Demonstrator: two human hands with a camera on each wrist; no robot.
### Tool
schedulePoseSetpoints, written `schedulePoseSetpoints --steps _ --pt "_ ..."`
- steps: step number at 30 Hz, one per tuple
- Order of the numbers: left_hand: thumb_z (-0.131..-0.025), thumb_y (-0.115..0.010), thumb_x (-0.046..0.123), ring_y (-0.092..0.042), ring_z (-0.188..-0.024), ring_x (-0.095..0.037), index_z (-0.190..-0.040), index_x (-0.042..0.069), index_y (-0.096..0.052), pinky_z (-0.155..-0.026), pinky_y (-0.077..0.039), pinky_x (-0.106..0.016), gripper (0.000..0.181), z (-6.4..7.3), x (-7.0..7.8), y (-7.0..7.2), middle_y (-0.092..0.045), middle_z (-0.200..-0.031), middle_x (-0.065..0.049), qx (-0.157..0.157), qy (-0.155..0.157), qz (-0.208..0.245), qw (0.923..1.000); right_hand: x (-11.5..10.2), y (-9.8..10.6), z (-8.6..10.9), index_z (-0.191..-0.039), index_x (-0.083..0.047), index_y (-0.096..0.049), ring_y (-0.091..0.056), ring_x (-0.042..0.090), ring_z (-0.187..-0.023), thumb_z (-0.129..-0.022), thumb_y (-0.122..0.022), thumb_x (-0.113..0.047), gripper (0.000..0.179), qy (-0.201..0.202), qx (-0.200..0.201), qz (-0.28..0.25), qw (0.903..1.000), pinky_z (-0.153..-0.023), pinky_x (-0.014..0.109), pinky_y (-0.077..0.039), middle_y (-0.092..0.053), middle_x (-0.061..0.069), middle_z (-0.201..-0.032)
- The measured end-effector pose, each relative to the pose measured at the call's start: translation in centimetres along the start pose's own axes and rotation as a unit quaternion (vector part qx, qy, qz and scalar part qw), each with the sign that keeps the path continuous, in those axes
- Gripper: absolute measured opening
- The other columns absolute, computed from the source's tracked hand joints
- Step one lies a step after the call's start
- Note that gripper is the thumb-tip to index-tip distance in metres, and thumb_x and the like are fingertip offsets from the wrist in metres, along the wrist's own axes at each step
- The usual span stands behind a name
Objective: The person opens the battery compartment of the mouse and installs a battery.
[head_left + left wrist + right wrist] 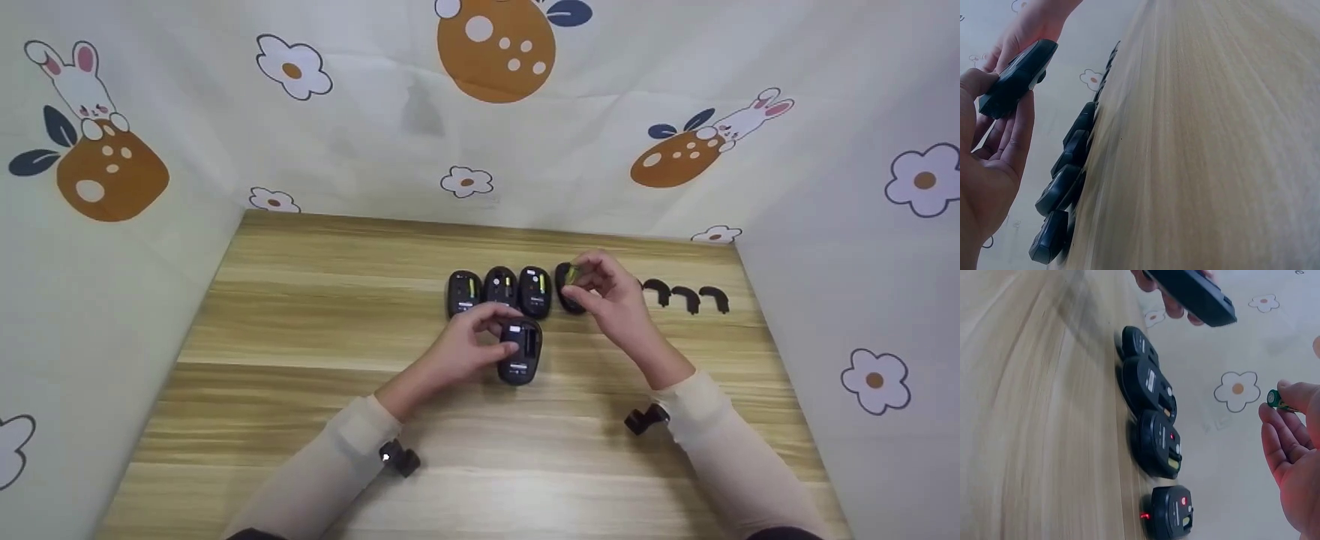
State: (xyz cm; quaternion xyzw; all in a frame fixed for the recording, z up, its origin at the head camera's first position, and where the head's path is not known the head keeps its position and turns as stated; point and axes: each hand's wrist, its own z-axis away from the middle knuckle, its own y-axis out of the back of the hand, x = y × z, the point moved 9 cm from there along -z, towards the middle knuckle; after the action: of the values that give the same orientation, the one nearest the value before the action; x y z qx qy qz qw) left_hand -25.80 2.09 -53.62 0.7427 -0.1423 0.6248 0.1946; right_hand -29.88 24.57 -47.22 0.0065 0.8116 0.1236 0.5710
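My left hand (474,343) grips a black computer mouse (517,369) above the table, its underside turned up and a dark battery slot showing. Thumb and fingers hold it by its sides. Further right, my right hand (616,301) pinches a small green battery (1274,398) between thumb and fingertips, held in the air. Behind the hands, several black mice (535,292) lie upside down in a row; yellow-green batteries show in their slots. The rightmost mouse (564,279) is partly hidden by my right hand.
Curved black battery covers (685,298) lie on the wooden table (300,322) to the right of my right hand. Red lights glow on the undersides of nearby mice (1171,512). A printed cloth (360,150) hangs behind and at both sides of the table.
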Motion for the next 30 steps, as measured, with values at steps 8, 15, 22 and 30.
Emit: schedulePoseSetpoints --steps 8,15,22,30 --pt "-0.093 -0.086 0.005 -0.070 -0.106 -0.026 -0.135 0.011 -0.073 -0.109 -0.054 -0.054 0.045 0.0 0.3 0.0 -0.075 -0.122 -0.002 0.000 0.000 -0.009 1.0000 -1.1 -1.8 1.3 -0.127 0.004 -0.068 -0.069 0.023 -0.092 -0.093 -0.085 0.005 0.037 0.008 -0.023 0.011 0.9997 -0.075 0.027 -0.059 -0.071 0.017 -0.100" --pt "-0.095 -0.085 0.005 -0.070 -0.106 -0.029 -0.136 0.008 -0.072 -0.107 -0.055 -0.055 0.043 0.0 0.4 0.2 -0.076 -0.124 -0.003 -0.002 -0.011 -0.014 0.9998 -2.1 -3.4 2.4 -0.126 0.010 -0.065 -0.070 0.021 -0.094 -0.092 -0.084 0.008 0.039 0.008 -0.043 -0.001 0.9990 -0.081 0.029 -0.062 -0.071 0.015 -0.104" --pt "-0.094 -0.085 0.006 -0.070 -0.106 -0.029 -0.135 0.009 -0.072 -0.107 -0.055 -0.061 0.043 -0.1 0.4 0.3 -0.075 -0.123 -0.004 0.000 -0.011 -0.010 0.9999 -3.1 -4.7 3.1 -0.119 0.006 -0.069 -0.073 0.020 -0.095 -0.090 -0.084 0.011 0.034 0.034 -0.066 -0.019 0.9970 -0.093 0.033 -0.063 -0.072 0.014 -0.107" --pt "-0.095 -0.085 0.007 -0.070 -0.108 -0.032 -0.136 0.008 -0.072 -0.108 -0.055 -0.057 0.043 -0.1 0.5 0.3 -0.075 -0.123 -0.003 0.002 -0.008 -0.017 0.9998 -3.3 -5.5 3.6 -0.117 0.001 -0.073 -0.075 0.024 -0.096 -0.094 -0.082 0.007 0.026 0.057 -0.086 0.005 0.9946 -0.094 0.034 -0.064 -0.074 0.015 -0.108"
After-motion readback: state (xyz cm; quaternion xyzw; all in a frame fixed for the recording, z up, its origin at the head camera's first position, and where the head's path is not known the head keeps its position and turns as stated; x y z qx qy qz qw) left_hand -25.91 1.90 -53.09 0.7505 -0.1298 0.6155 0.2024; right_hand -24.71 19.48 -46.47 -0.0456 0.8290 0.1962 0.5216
